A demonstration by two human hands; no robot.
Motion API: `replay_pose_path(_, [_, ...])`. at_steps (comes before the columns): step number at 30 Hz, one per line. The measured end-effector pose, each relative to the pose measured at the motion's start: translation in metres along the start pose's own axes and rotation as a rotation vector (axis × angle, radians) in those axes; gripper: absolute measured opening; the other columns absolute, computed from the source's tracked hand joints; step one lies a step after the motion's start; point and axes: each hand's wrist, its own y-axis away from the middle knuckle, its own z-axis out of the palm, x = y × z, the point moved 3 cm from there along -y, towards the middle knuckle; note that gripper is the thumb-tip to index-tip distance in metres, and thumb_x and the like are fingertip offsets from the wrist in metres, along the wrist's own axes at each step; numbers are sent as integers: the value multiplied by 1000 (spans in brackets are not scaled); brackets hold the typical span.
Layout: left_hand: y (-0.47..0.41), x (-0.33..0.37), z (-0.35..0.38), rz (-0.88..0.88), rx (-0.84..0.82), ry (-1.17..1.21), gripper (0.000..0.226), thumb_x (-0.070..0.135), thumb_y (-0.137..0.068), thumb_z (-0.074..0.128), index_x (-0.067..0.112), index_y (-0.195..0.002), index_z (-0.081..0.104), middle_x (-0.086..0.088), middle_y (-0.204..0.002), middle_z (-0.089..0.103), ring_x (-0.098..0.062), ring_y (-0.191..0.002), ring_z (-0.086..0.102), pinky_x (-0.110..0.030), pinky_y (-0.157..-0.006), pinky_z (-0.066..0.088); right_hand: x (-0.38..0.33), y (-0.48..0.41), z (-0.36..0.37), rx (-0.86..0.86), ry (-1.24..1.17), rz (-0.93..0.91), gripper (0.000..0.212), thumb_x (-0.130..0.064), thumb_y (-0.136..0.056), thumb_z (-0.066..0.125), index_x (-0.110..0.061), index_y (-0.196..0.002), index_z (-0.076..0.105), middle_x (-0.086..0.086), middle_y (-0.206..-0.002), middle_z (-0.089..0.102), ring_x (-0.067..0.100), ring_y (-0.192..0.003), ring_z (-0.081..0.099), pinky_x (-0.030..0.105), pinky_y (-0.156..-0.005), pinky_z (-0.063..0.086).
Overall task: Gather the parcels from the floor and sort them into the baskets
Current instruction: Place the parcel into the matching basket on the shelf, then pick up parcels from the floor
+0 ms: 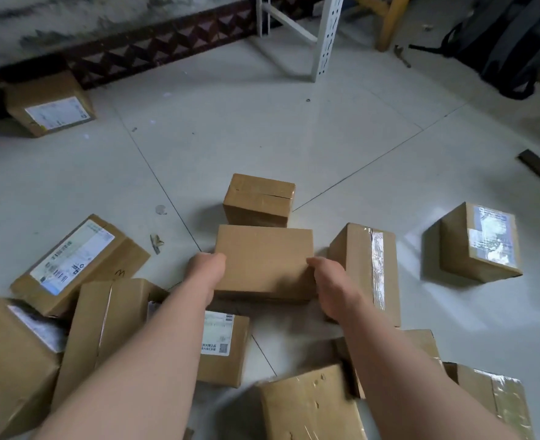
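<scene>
At parcel's [264,260] side edges — left hand [206,274], right hand [331,289] grip.

The plain box [264,258] hides fingers of left hand [206,272] and right hand [329,289].

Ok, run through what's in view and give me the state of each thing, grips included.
Plain box: held at both ends, blank face up.
Left grip: holds its left end.
Right grip: holds its right end.
Small box behind: on floor, seam up.
Far right box: on floor, label up.
</scene>
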Motion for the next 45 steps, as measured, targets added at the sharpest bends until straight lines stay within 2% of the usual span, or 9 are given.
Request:
replay_pose_path(4, [18,28,-14,88,60,67,15,22,-92,50,12,-99,58,-5,-89,60,-15,-70,50,-25,-56,35,-21,15,3,51,-104,-77,21,-16,-100,40,-24,-107,57,-4,-106,63,12,-93,56,23,-72,40])
replay_pose_path(9, [74,54,-67,16,105,258,16,34,-91,53,21,-100,56,-1,-98,60,-21,-88,54,-30,-76,41,-60,81,8,48,-184,-158,30,-25,-99,39,-28,-122,57,-8,-122,63,11,-116,57,31,-104,43])
replay_pose_path(13, [133,81,-133,2,102,262,21,37,-93,50,21,-106,55,4,-94,56,-16,-88,51,-28,-67,37,-113,152,18,13,-89,-215,43,-45,-84,41,-33,-115,67,-9,-120,67,11,-116,59,40,-108,41])
replay_pose_path(18, [228,121,-227,-67,148,310,37,49,-75,51,14,-87,58,-10,-97,68,-30,-93,64,-43,-88,50,-193,270,33,-46,40,-261,28,-39,-95,42,-28,-108,65,-3,-113,66,15,-111,61,39,-102,46])
replay_pose_path(23, [347,168,-337,-53,270,361,39,47,-89,45,11,-100,58,-10,-100,63,-25,-81,56,-33,-68,43,-271,403,47,-224,120,-291,35,-29,-102,34,-16,-98,65,6,-109,67,16,-97,62,26,-76,47])
replay_pose_path(29, [497,202,-474,-4,421,385,47,46,-98,35,19,-132,53,-6,-138,52,-26,-118,50,-31,-87,36,-351,571,78,-384,215,-318,45,-43,-101,34,-18,-133,53,9,-124,62,25,-115,58,34,-81,38])
replay_pose_path(34, [600,192,-587,38,561,476,50,43,-100,32,12,-134,52,-9,-142,49,-27,-127,48,-37,-106,37,-384,702,128,-558,258,-366,45,-44,-100,36,-18,-131,56,9,-107,67,24,-103,59,36,-77,34])
replay_pose_path(40, [665,137,-695,9,655,720,47,54,-95,30,18,-103,59,-10,-110,63,-24,-94,59,-37,-91,47,-372,805,204,-708,329,-397,42,-43,-104,29,-17,-118,58,1,-80,63,14,-84,58,35,-99,27])
replay_pose_path(45, [675,83,-784,16,652,809,40,51,-94,33,19,-77,49,-12,-94,62,-26,-91,60,-37,-89,47,-342,854,294,-749,412,-403,47,-52,-101,29,-21,-120,59,0,-91,67,22,-106,58,43,-113,22])
